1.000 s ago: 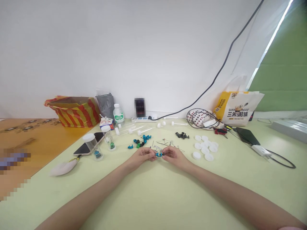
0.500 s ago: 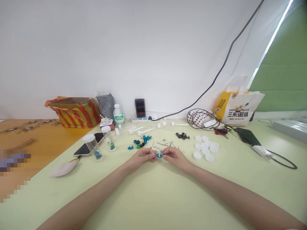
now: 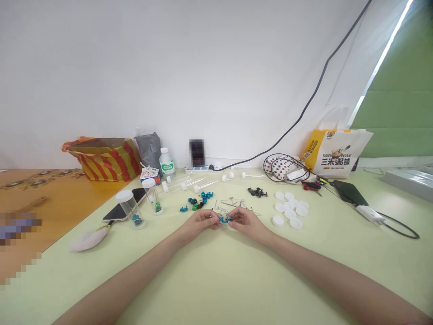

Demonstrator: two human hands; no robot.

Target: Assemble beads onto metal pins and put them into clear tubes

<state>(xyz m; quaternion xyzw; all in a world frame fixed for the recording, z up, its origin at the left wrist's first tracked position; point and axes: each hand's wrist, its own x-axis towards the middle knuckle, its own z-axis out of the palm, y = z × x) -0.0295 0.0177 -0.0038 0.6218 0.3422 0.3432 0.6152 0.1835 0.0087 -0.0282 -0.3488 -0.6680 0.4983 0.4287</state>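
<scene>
Against the white wall [image 3: 216, 81] spreads my pale green table [image 3: 216, 280], an orange surface [image 3: 108, 198] adjoining it on the left. Near the wall stand a red-and-yellow striped bag [image 3: 104, 158] at left and a white-and-yellow carrier bag [image 3: 340, 155] at right. My left hand [image 3: 199, 222] and right hand [image 3: 248, 221] come together over the middle of the table, near each other but apart, thumbs and fingers drawn into a pinch. To my left, two clear jars [image 3: 130, 208] with white lids stand upright, small coloured bits inside; behind them stands a bottle [image 3: 167, 163] with a green label. Clear tubes [image 3: 207, 185] with white ends lie beyond my hands, toward the wall. White round caps [image 3: 289, 212] cluster to the right of my right hand, and black pieces [image 3: 257, 192] lie in a pile beyond it. Blue and green pieces [image 3: 204, 196] are heaped beyond my left hand, thin metal pins [image 3: 237, 201] scattered beside them. Between my fingertips is one blue piece [image 3: 224, 220] — my left grips one end, my right the other — with a dark bit at the right; whether that is separate, I cannot tell.
</scene>
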